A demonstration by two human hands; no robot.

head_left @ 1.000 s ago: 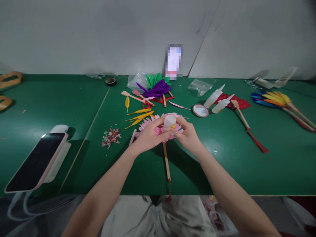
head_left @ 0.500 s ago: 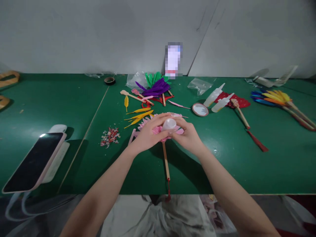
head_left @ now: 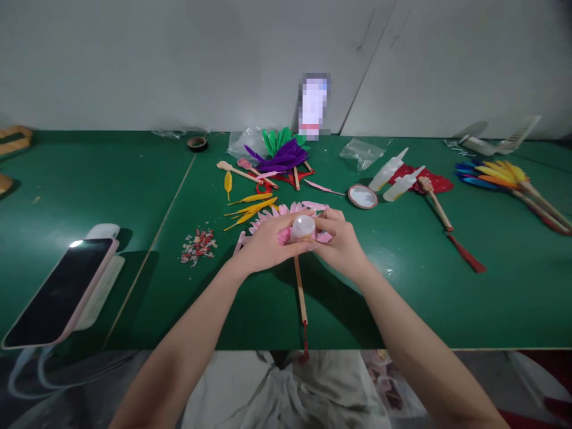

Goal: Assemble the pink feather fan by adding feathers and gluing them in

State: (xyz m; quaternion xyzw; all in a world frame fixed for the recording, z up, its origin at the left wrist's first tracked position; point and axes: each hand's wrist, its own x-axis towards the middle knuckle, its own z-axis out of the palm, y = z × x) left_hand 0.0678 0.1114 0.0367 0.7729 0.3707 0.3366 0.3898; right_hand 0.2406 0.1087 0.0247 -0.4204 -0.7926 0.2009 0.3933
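A small whitish translucent bottle is held between my hands above a pink feather fan. My left hand wraps its fingers and thumb round the bottle's left side. On the other side, my right hand has its fingers curled against the bottle. The pink feathers spread out on the green table beneath both hands, mostly covered by them. Toward me runs the fan's wooden handle, with a red tassel at its end. Loose yellow feathers lie just behind my left hand.
Purple feathers lie at the back, beside a white dish and two nozzle bottles. A red fan and a multicolored fan are on the right. Scraps and a phone lie left.
The bottle has shifted slightly left and is more upright. My right hand's fingers have moved to the bottle's right side. More pink feathers show behind the hands.
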